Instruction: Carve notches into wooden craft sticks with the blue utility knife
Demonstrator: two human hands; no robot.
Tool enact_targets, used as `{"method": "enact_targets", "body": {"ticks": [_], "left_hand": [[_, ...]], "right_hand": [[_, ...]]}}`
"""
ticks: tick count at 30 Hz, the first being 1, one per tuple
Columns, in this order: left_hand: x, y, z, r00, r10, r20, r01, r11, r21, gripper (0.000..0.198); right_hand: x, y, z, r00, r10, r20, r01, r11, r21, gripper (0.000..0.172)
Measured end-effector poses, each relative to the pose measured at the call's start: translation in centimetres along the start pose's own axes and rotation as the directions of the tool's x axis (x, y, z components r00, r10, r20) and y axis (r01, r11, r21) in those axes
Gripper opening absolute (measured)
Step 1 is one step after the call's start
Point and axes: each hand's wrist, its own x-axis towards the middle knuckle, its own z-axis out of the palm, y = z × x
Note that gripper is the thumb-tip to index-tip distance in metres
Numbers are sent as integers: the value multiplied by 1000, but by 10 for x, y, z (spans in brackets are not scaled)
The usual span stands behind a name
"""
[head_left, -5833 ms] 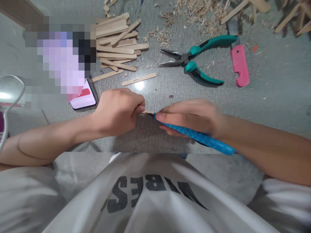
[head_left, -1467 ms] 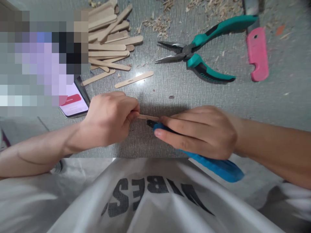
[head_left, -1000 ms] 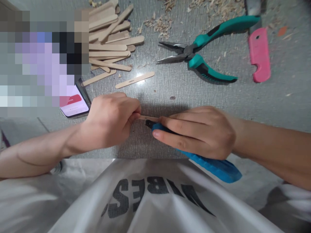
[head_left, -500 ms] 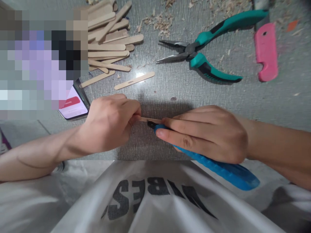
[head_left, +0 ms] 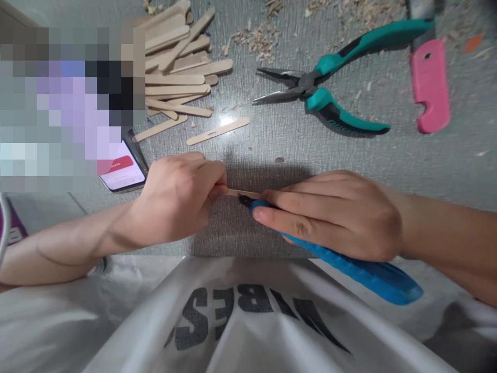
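A thin wooden stick (head_left: 244, 193) spans the gap between my two hands over the grey table. My left hand (head_left: 180, 199) pinches its left end, with the fingers curled. My right hand (head_left: 334, 215) is wrapped round a blue utility knife (head_left: 361, 272), and its fingertips touch the stick's right end. The knife's dark tip rests against the stick's near edge, close to its middle. Just beyond my hands lies a single stick (head_left: 218, 131) with a small slit in it.
Several wooden sticks (head_left: 178, 80) are piled at the back left, beside a phone (head_left: 124, 168). Open teal pliers (head_left: 306, 82) and a pink-handled knife (head_left: 430, 85) lie at the back right. Wood shavings (head_left: 262, 41) are scattered behind. A blurred patch covers the upper left.
The whole view has shifted slightly, so the table items appear a little further right. Both hands keep the same grips, and the knife tip stays against the stick.
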Motion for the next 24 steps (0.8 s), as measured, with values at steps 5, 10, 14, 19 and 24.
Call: {"method": "enact_targets", "body": {"ticks": [5,10,14,19,24], "left_hand": [[0,0,0,1000,17,-12,-17,1000,-15,14],[-1,-3,2,996,60,-73,-63,997,-43,14],[-1,-3,3,992,82,-95,-87,995,-51,15],[0,-1,4,986,101,-136,-105,994,-22,17],[-1,-2,8,984,82,-159,-82,997,10,17]], "right_hand": [[-3,-2,0,999,43,29,-43,999,8,34],[-3,-4,-5,995,53,86,-53,999,-9,38],[-3,-4,-5,994,62,94,-61,998,-19,36],[-5,-3,2,998,43,34,-41,998,-47,35],[-7,-6,-7,994,-107,-34,106,994,-35,26]]}}
